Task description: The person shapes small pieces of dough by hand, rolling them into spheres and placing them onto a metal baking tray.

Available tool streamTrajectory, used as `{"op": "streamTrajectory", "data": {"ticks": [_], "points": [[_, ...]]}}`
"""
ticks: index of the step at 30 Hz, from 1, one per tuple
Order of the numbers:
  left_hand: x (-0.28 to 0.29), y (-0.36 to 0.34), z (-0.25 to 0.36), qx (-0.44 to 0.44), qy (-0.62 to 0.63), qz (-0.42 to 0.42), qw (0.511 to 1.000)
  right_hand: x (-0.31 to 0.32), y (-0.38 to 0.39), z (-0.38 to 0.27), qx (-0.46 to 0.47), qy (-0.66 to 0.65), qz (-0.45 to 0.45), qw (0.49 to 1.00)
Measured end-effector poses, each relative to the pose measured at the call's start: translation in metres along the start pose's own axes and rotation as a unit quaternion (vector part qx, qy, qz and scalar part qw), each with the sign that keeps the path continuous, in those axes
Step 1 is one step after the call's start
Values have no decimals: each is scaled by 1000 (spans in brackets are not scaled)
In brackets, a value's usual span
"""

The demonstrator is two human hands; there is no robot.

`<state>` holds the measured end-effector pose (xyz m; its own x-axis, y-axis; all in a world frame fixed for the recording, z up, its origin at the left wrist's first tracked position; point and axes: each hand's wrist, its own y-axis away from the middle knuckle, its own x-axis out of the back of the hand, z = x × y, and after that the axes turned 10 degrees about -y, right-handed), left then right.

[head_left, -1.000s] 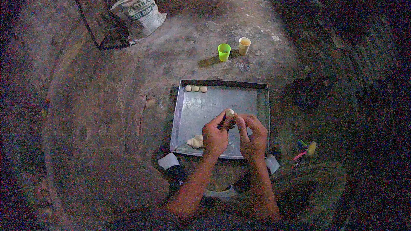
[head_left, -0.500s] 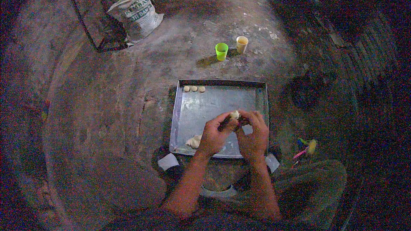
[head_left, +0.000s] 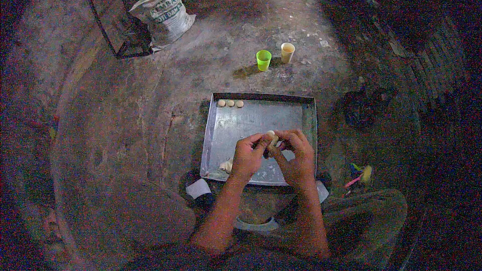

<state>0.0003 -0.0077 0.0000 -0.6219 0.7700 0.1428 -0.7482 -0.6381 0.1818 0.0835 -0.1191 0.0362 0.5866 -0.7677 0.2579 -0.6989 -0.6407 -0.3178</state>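
Observation:
My left hand [head_left: 249, 154] and my right hand [head_left: 295, 153] meet over a square metal tray [head_left: 261, 118] on the concrete floor. Between their fingertips they pinch a small pale piece of dough [head_left: 272, 138]. Three small dough balls [head_left: 230, 103] lie in a row at the tray's far left corner. A pale lump of dough [head_left: 227, 165] rests on the tray's near left part, just left of my left wrist.
A green cup [head_left: 263, 60] and a beige cup [head_left: 287, 52] stand on the floor beyond the tray. A white sack [head_left: 163, 12] leans by a dark wire frame [head_left: 116, 20] at the far left. Small colourful objects [head_left: 361, 174] lie on the right.
The hands have stayed together over the tray, working the dough piece; the view has shifted slightly. Nothing else has moved.

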Motion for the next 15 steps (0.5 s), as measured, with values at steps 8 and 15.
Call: {"op": "streamTrajectory", "data": {"ticks": [8, 15], "points": [[-2, -1, 3, -43, 91, -38, 994, 3, -1, -12, 36, 97, 19, 994], [1, -2, 1, -22, 79, 23, 996, -1, 0, -16, 28, 85, 10, 996]]}}
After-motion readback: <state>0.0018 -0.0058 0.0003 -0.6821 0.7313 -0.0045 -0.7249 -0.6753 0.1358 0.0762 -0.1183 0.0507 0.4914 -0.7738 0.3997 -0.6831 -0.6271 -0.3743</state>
